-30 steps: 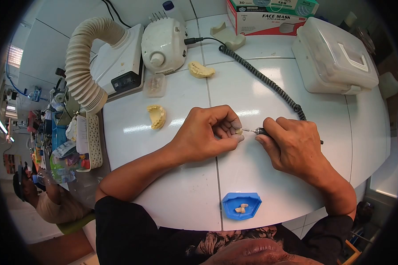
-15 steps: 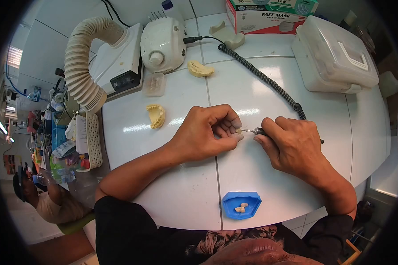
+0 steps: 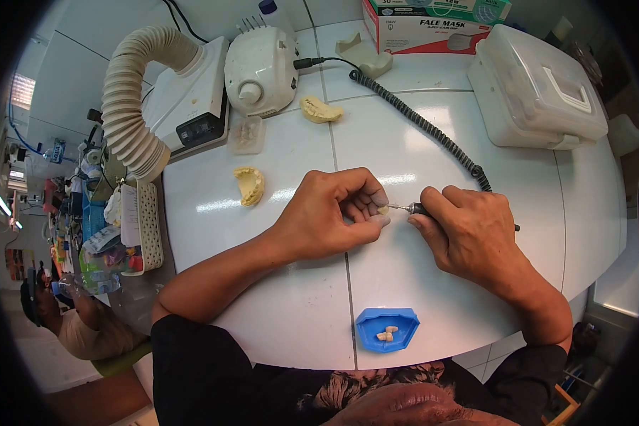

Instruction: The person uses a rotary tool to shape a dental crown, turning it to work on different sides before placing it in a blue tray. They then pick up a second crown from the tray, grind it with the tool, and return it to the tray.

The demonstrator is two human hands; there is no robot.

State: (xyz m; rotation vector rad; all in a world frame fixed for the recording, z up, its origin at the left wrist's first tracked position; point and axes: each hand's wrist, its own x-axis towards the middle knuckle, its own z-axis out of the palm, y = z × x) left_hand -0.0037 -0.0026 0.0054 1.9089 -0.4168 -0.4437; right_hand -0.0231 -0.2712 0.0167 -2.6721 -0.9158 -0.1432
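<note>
Between the fingertips of my left hand (image 3: pixel 330 216) is a small cream-coloured dental crown (image 3: pixel 383 210), partly covered by the fingers. Pale dust coats those fingertips. My right hand (image 3: pixel 472 231) is wrapped around a dark rotary handpiece (image 3: pixel 417 209), whose thin metal bit (image 3: pixel 397 206) points left, its tip right at the crown. A black coiled cord (image 3: pixel 426 126) runs from behind the right hand up to a white control unit (image 3: pixel 261 74). Nearer my body, a blue tray (image 3: pixel 364 321) holds several small tooth-shaped pieces (image 3: pixel 387 336).
Yellow dental casts (image 3: pixel 248 188) lie left of my hands and near the control unit, beside a small clear box (image 3: pixel 248 135). A ribbed hose (image 3: pixel 136 78) arches at upper left. A face mask box (image 3: pixel 426 34) and white case (image 3: pixel 536 92) stand behind. A person (image 3: pixel 85 326) sits at far left.
</note>
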